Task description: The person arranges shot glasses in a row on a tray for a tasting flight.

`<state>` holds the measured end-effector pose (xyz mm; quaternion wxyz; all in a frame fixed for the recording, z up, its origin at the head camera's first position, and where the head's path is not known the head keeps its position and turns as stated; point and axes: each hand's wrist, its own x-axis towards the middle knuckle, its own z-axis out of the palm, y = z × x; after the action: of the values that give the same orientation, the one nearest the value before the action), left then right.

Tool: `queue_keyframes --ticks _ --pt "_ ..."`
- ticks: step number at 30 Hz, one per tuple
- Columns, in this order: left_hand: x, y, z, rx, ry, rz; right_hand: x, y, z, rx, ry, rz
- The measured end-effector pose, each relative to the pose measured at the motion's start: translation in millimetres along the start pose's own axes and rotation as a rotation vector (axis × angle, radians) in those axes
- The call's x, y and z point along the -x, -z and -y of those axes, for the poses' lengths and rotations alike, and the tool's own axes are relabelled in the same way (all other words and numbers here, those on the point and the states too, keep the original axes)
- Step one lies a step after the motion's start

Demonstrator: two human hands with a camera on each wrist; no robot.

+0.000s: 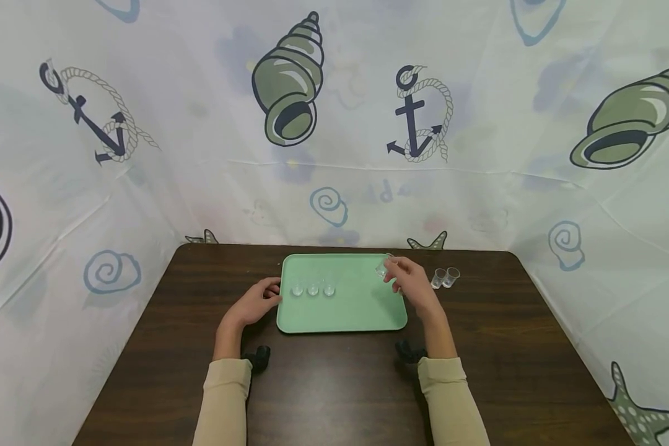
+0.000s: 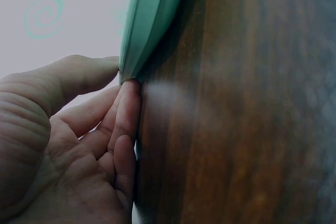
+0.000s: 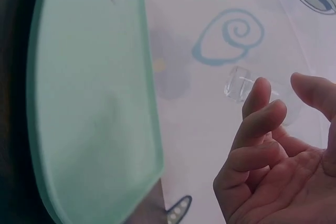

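A pale green tray point(image 1: 345, 317) lies on the dark wooden table. My left hand point(image 1: 252, 303) holds its left edge; in the left wrist view the thumb sits on the rim of the tray point(image 2: 149, 19) and the fingertips meet its side. Over the tray's right end, my right hand point(image 1: 415, 286) pinches a small clear plastic cup point(image 1: 381, 269) between thumb and fingers. That cup point(image 3: 239, 84) is raised off the tray in the right wrist view, partly hidden by the fingers. Three similar clear cups point(image 1: 313, 289) stand in a row on the tray's left half.
Two more clear cups point(image 1: 438, 279) stand close together on the table, right of the tray and near my right hand. Behind the table point(image 1: 334, 396) hangs a white cloth point(image 1: 357, 204) printed with shells and anchors, which also covers both sides.
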<state>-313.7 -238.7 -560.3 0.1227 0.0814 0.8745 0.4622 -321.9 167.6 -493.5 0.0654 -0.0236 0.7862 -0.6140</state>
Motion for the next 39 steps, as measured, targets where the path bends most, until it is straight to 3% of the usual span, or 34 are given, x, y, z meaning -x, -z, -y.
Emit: queue_keyframes --ticks 9,22,39 --pt "1.3 1.6 -2.1 0.004 -0.01 0.007 -6 -22 -6 0.08 0.059 0.064" --pt "0.4 2.7 -0.6 0.007 -0.018 0.005 -12 -55 -8 0.095 0.098 0.144" --pt "-0.4 2.2 -0.7 0.003 -0.004 0.012 -16 -80 -17 0.138 0.056 0.17"
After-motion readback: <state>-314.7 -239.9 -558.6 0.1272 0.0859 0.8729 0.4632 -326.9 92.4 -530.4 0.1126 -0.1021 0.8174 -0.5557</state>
